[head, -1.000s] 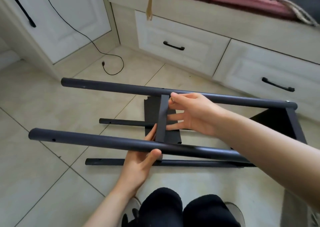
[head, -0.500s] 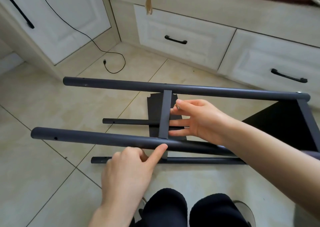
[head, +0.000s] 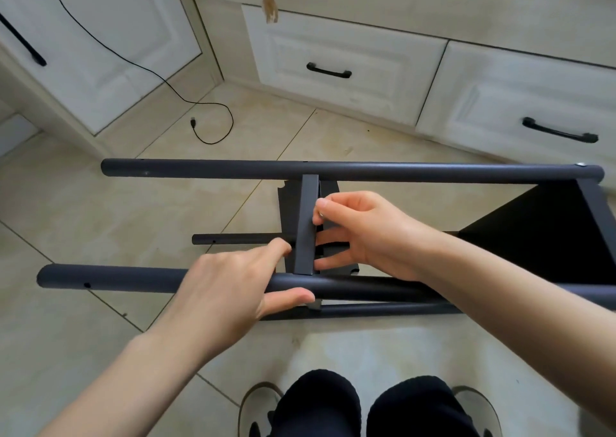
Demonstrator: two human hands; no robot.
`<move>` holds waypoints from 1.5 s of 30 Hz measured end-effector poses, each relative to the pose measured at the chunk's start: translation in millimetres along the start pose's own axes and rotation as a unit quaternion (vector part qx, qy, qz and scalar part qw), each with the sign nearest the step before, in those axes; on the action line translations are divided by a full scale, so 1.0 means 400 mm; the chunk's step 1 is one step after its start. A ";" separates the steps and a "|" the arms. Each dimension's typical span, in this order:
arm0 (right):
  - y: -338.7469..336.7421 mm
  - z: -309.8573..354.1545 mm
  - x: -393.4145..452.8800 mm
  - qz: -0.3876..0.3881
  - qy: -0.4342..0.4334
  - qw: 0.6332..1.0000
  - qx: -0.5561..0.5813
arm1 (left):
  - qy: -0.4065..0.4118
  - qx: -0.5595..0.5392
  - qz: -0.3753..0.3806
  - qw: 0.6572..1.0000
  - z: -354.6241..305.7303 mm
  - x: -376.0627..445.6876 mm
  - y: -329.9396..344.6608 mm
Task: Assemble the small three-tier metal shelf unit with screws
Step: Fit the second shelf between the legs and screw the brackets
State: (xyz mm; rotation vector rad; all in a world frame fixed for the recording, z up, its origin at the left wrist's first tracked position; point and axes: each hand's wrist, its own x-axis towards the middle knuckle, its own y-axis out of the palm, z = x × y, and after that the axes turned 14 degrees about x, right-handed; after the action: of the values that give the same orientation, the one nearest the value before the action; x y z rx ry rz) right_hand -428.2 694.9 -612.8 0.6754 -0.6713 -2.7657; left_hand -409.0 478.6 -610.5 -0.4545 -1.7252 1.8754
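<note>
The dark shelf frame [head: 366, 171] lies on its side on the tiled floor [head: 83, 209], a shelf panel [head: 305, 224] standing between its two upper poles. Right hand [head: 363, 233] pinches the panel's edge; left hand [head: 233, 279] curls over the near pole [head: 110, 278]. White drawers [head: 336, 66] sit behind.

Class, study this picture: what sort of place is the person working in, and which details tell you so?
Probably a room in a home, with work done on the floor. Clues: beige tiled floor, white built-in drawers with black handles, and a black charging cable trailing across the tiles.
</note>
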 end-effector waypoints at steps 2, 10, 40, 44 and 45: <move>0.004 0.000 0.007 0.013 -0.005 1.000 -0.028 | 0.038 -0.021 -0.062 0.997 0.002 -0.006 0.009; -0.014 0.035 0.012 0.065 0.034 0.996 -0.042 | 0.091 -0.006 -0.113 0.989 -0.004 -0.005 0.014; -0.046 0.089 0.115 -0.172 -0.280 0.636 -0.698 | 0.347 0.067 -0.067 0.933 0.033 0.188 -0.013; -0.045 0.088 0.112 -0.172 -0.283 0.629 -0.704 | 0.332 0.080 -0.057 0.938 0.030 0.177 -0.017; -0.045 0.088 0.110 -0.173 -0.284 0.627 -0.705 | 0.327 0.085 -0.051 0.940 0.029 0.175 -0.019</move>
State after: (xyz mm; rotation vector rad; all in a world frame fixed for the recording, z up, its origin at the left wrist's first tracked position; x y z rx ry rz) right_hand -485.3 710.4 -610.6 -0.5017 1.6580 -2.6155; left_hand -470.0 511.3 -593.7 -0.7953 -1.1109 1.5378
